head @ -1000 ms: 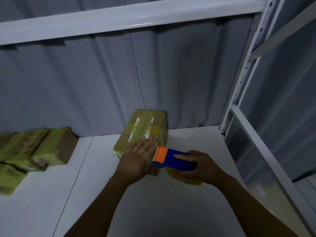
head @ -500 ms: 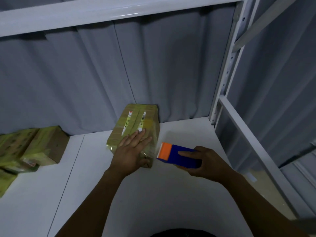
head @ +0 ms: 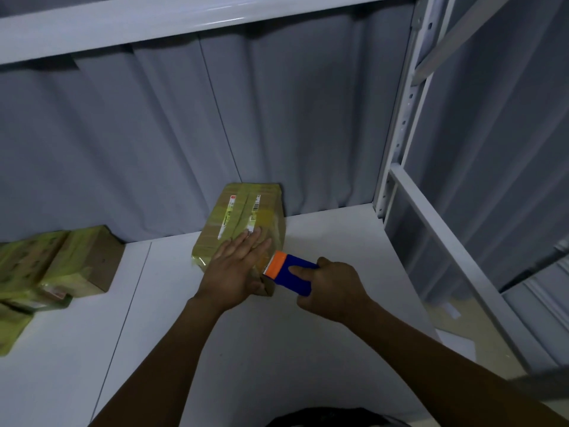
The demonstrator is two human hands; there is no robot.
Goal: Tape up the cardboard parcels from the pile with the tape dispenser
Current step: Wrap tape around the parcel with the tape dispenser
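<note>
Left hand [head: 237, 266] flat, fingers [head: 256, 238] straight, on parcel [head: 243, 211], right hand [head: 332, 288] gripping tape dispenser [head: 288, 271] at parcel's four o'clock corner, pile [head: 61, 266] at nine o'clock

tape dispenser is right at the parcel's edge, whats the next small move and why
Probably press the orange toothed end of the tape dispenser onto the near right side of the parcel and draw it along. The right hand grips the dispenser with that end right at the parcel, and the left hand lies flat on top, steadying it.

I count one tape dispenser [head: 289, 274], one parcel [head: 243, 217] lying apart, and three piled parcels [head: 83, 260] (perhaps more; they blur).
</note>
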